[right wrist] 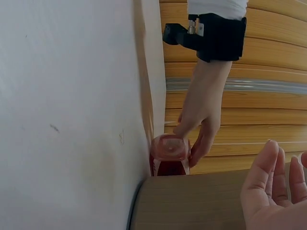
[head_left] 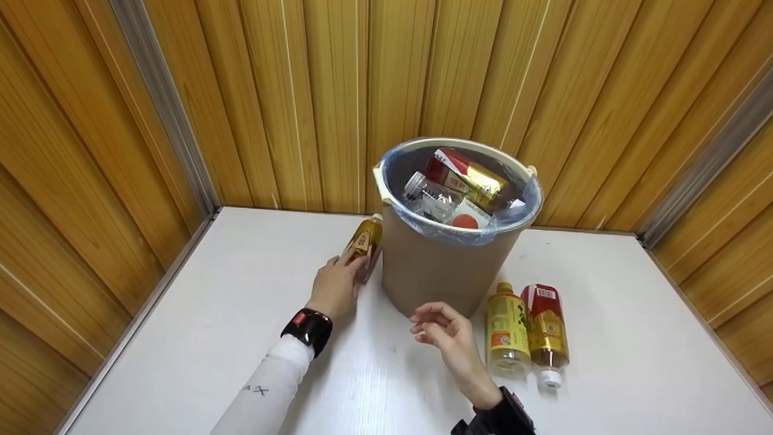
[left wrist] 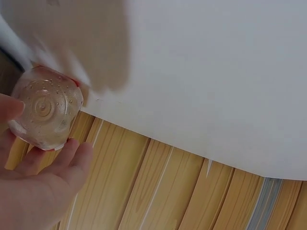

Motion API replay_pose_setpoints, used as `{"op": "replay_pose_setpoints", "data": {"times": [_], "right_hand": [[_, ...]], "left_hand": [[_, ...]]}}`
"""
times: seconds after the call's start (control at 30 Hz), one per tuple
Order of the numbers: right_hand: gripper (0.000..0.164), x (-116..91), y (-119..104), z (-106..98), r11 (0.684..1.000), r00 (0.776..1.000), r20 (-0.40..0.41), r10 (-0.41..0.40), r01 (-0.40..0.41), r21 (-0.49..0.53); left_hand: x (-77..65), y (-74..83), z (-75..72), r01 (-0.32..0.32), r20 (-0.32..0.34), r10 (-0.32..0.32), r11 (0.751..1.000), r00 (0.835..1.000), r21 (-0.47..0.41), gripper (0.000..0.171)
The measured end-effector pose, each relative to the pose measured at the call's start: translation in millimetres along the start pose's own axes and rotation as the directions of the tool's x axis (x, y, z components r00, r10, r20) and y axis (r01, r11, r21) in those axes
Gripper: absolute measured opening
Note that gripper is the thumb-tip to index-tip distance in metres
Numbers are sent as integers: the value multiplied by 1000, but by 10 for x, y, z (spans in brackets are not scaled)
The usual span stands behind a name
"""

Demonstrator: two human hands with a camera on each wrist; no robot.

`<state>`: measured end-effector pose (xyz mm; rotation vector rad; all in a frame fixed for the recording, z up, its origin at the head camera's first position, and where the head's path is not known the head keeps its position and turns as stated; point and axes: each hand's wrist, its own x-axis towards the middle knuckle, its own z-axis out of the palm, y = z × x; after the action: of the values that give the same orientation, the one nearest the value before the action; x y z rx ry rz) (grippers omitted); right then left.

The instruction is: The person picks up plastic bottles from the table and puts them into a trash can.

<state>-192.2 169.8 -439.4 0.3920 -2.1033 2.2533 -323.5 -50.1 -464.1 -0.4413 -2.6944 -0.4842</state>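
My left hand (head_left: 337,284) grips a plastic bottle with a gold and red label (head_left: 366,234), which lies on the white table against the left side of the bin. In the left wrist view the clear bottle base (left wrist: 44,108) faces the camera, with thumb and fingers around it. The right wrist view shows that bottle (right wrist: 170,148) beside the bin wall, the left hand over it. My right hand (head_left: 450,344) hovers in front of the bin with loosely bent fingers and holds nothing.
A beige bin (head_left: 444,272) with a blue liner holds several bottles and a carton. To its right lie a yellow-labelled bottle (head_left: 508,326) and a red and gold bottle (head_left: 546,326), side by side. Wood-patterned panels (head_left: 338,109) enclose the table (head_left: 229,302) at the back and sides.
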Motion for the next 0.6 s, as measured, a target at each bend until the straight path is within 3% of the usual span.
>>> {"op": "replay_pose_setpoints", "data": {"times": [0.2, 0.47, 0.6], "right_hand": [[23, -2, -22, 11, 1000, 1000, 5, -16, 16, -6], [24, -8, -53, 44, 1000, 1000, 19, -23, 23, -6], [24, -8, -59, 62, 1000, 1000, 20, -24, 24, -5]], "left_hand": [[-341, -92, -174, -26, 31, 25, 1000, 999, 18, 54], [-955, -152, -474, -107, 46, 107, 994, 993, -18, 49], [-1097, -174, -554, -159, 73, 160, 987, 984, -24, 51]]}}
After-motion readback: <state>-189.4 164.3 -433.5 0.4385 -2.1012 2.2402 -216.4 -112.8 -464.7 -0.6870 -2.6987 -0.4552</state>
